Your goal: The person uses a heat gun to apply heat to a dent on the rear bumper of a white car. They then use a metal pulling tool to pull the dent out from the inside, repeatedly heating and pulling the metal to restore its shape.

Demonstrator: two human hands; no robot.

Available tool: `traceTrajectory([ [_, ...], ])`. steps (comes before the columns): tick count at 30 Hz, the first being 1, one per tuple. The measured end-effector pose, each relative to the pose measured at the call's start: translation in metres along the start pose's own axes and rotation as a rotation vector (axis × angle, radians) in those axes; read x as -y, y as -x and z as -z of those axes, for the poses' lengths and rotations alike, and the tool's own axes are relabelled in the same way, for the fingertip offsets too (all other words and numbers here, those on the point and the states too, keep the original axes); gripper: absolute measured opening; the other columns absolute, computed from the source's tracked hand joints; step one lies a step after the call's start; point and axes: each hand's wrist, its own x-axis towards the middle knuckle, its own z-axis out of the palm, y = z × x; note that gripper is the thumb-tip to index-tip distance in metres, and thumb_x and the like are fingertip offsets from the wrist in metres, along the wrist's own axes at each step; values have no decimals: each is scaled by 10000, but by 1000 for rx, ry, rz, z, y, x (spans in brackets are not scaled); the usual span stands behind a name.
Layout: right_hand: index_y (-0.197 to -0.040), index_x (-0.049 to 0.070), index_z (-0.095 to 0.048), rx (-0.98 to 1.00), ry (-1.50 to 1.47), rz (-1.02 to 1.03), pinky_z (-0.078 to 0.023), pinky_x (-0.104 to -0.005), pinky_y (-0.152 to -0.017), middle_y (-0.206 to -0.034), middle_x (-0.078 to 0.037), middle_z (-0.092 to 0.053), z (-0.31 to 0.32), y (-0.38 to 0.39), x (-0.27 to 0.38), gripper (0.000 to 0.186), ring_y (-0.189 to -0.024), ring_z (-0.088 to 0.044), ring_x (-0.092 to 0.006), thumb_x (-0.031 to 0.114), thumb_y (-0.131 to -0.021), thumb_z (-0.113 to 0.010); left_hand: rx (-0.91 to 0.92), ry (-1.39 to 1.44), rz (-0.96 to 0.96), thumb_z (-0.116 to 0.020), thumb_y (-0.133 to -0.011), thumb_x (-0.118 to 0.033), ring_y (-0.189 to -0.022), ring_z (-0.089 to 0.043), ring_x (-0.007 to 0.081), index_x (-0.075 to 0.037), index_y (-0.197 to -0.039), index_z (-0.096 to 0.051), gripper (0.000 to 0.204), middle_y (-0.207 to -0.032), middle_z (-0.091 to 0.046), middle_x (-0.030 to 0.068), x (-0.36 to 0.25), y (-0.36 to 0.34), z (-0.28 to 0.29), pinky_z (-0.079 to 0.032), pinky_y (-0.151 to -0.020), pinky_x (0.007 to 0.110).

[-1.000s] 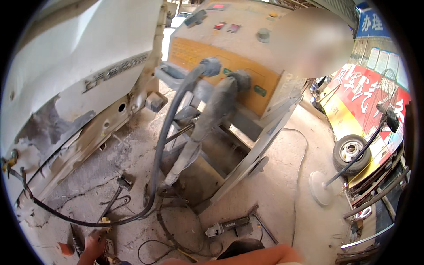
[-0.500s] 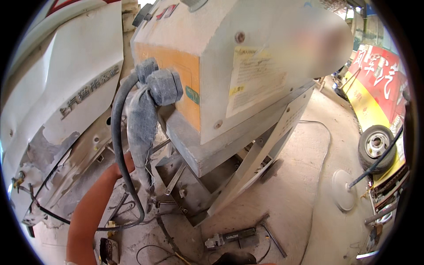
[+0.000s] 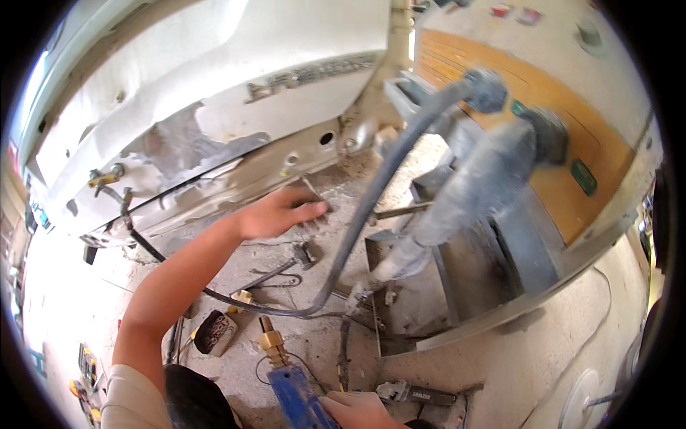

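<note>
My right hand [image 3: 361, 411], at the lower edge, is closed on a blue gun-shaped tool [image 3: 296, 393] with a brass-coloured tip [image 3: 269, 336] that points up and away. My left hand [image 3: 286, 213] reaches out over the floor, left of a thick grey cable [image 3: 371, 193]. Its fingers are bent together. A thin pale stick shows by the fingertips, but whether the hand grips it is hard to make out. Beyond this hand stands a white vehicle panel [image 3: 214, 79] with a bare, scraped grey patch [image 3: 179, 143].
At right stands a grey machine with an orange front [image 3: 543, 107] and cable plugs [image 3: 547, 139]. A hammer [image 3: 304, 254], a dark cup-like container [image 3: 214, 332] and an angle grinder [image 3: 418, 393] lie on the floor. A brass-coloured clamp [image 3: 106, 175] sits on the panel's left side.
The view has swung left toward the panel. My left hand, earlier mostly behind the cable, now shows fully left of it. My right hand and the blue tool have come into view.
</note>
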Motion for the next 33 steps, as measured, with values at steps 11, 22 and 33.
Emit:
traceTrajectory([
  [11, -1036, 0, -587, 390, -218, -87, -480, -392, -646, -820, -202, -598, -90, -49, 4, 417, -718, -588, -370, 275, -731, -655, 397, 1139, 194, -197, -998, -442, -1051, -567, 261, 33, -1138, -544, 605, -1098, -602, 151, 74, 217, -35, -381, -985, 368],
  [22, -1073, 50, -588, 431, -540, -691, -486, -347, -683, -771, -96, -600, -186, -70, 24, 320, -669, -573, -221, 241, -819, -631, -388, -185, 893, -584, -821, -288, -793, -622, 329, -96, -911, -656, 224, -846, -647, 154, 377, 431, -51, -488, -676, 419],
  [33, -1136, 69, -544, 23, -1516, -1545, -490, -329, -657, -803, -60, -589, -212, -21, 23, 341, -647, -563, -214, 236, -852, -629, -308, -401, 592, -510, -816, -104, -747, -636, 310, -38, -1025, -553, 224, -930, -585, 172, 445, 366, -133, -514, -619, 403],
])
